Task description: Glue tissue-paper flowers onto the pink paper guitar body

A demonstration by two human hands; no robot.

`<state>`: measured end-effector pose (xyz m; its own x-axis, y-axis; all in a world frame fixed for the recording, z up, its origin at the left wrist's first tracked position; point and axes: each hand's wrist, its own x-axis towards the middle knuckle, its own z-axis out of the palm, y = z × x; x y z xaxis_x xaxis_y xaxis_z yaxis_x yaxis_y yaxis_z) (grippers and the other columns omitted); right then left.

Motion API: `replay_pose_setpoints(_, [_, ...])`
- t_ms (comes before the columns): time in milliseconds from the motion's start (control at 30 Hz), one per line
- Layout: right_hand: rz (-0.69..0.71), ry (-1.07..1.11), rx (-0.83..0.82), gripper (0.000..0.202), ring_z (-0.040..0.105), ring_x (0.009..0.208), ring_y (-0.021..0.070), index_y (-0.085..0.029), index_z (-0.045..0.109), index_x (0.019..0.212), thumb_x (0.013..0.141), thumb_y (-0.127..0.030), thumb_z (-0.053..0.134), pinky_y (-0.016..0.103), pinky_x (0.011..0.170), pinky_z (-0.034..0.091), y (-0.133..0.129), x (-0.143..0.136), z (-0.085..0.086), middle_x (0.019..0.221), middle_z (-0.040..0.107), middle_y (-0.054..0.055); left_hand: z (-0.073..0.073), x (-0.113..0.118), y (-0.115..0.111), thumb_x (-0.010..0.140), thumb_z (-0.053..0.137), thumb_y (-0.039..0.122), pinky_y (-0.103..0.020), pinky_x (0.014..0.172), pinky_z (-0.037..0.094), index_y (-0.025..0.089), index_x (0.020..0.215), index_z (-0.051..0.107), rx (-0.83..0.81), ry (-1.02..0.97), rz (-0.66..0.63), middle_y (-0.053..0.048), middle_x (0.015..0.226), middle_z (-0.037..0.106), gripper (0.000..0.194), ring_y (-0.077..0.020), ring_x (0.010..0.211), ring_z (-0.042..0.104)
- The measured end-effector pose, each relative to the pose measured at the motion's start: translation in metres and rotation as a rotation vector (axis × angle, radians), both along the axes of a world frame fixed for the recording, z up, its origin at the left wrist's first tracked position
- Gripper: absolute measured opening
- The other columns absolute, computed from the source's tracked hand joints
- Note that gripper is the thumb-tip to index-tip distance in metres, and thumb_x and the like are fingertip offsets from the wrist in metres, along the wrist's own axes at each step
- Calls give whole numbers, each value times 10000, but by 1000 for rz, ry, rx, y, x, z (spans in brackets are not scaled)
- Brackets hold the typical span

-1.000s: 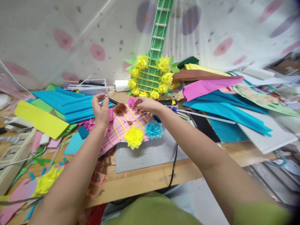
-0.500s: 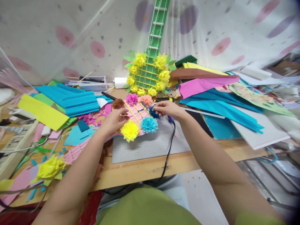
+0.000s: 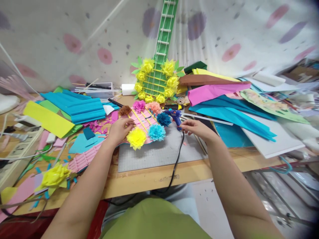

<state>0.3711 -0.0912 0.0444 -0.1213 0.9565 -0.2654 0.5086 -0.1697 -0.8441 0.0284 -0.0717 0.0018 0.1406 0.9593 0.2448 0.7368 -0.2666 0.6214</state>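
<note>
A pink paper guitar lies on a grey cutting mat, edged with paper flowers: brown, magenta, peach, dark blue, light blue and yellow. My left hand rests on the guitar's left part, fingertips by a yellow strip, gripping nothing. My right hand is to the right of the flowers, its fingertips at the handle of a blue glue gun. A firm grip on the handle is not visible.
A green paper guitar with yellow flowers leans against the dotted wall. Folded crepe sheets lie left and right. The glue gun's black cord runs over the table's front edge. Scraps and a loose yellow flower litter the left.
My right hand set the dark blue flower on the pink guitar and moved right to the glue gun. My left hand came down from near the brown flower onto the guitar.
</note>
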Motion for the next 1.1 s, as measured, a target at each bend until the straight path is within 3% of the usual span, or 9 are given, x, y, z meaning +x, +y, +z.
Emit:
replay_pose_setpoints(133, [-50, -62, 12, 260, 543, 590, 119, -179, 565, 690, 676, -430, 633, 240, 545, 425, -3, -2, -10, 636, 578, 18, -4, 5, -1, 744, 589, 319, -345, 778, 504, 212, 943, 680, -31, -156, 120, -65, 928, 730, 244, -219, 884, 672])
replay_pose_setpoints(300, [35, -152, 116, 230, 542, 588, 129, -190, 559, 677, 730, -410, 600, 246, 546, 392, -2, -20, -9, 622, 589, 17, 0, 11, -2, 677, 651, 302, -331, 740, 514, 207, 906, 666, -79, -329, 263, -51, 838, 734, 249, -207, 784, 685])
replay_pose_setpoints(433, [78, -221, 289, 194, 529, 624, 130, -187, 589, 712, 755, -376, 599, 255, 583, 373, 8, -60, 4, 669, 605, 9, 2, 16, -3, 641, 690, 318, -329, 713, 531, 204, 908, 664, -94, -445, 270, -54, 814, 725, 292, -210, 764, 685])
replay_pose_setpoints(600, [169, -29, 430, 121, 560, 722, 113, -181, 570, 846, 777, -278, 593, 240, 668, 422, 29, -129, 10, 811, 625, 0, 2, 22, -4, 571, 741, 285, -317, 652, 556, 191, 918, 643, -149, -746, 265, -39, 783, 702, 373, -194, 715, 680])
replay_pose_setpoints(800, [225, 131, 229, 149, 608, 729, 105, -176, 525, 902, 788, -220, 609, 235, 670, 488, 54, -175, -5, 821, 623, 2, 8, 21, -3, 550, 759, 248, -269, 615, 524, 177, 874, 606, -107, -705, 266, -21, 703, 687, 365, -165, 656, 662])
replay_pose_setpoints(933, [223, 297, 78, 154, 613, 620, 94, -176, 519, 888, 772, -98, 582, 224, 604, 510, 62, -181, -13, 724, 613, -28, 11, 21, -4, 504, 777, 221, -275, 592, 518, 172, 853, 574, -164, -810, 245, -7, 651, 677, 407, -158, 599, 648])
replay_pose_setpoints(1100, [178, 398, -20, 243, 624, 609, 89, -167, 497, 839, 732, 50, 521, 211, 625, 512, 59, -179, -6, 651, 638, -34, 16, 20, -7, 411, 835, 252, -324, 620, 536, 153, 825, 568, -277, -957, 238, -5, 621, 666, 503, -160, 572, 639])
